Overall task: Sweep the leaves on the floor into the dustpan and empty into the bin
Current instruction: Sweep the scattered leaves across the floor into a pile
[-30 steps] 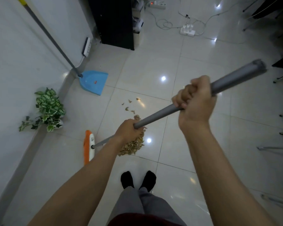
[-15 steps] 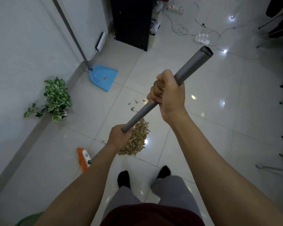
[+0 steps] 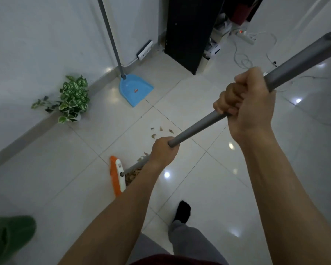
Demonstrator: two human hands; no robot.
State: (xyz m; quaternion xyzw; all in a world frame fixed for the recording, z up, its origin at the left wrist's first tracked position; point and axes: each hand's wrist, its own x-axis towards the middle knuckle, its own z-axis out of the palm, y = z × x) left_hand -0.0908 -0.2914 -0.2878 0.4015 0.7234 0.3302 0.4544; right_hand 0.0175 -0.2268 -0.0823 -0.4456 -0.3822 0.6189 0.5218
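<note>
Both hands grip the grey broom handle (image 3: pixel 199 126): my left hand (image 3: pixel 163 151) low on it, my right hand (image 3: pixel 246 104) higher up. The orange and white broom head (image 3: pixel 116 175) rests on the tiled floor to the left of a pile of dry leaves (image 3: pixel 131 174), which my left forearm mostly hides. A few loose leaves (image 3: pixel 161 131) lie farther out. The blue dustpan (image 3: pixel 135 88) sits on the floor by the wall, its long grey handle leaning up the wall. A green bin (image 3: pixel 8 236) shows at the bottom left corner.
A potted green plant (image 3: pixel 73 98) stands by the left wall. A black cabinet (image 3: pixel 189 31) is at the back, with power strips and white cables (image 3: pixel 246 52) on the floor to its right. My feet in black socks (image 3: pixel 182 210) stand just behind the pile.
The view has swung left and closer to the wall. The broom head has moved in against the leaf pile, the handle top has swung right, and the green bin has come into view.
</note>
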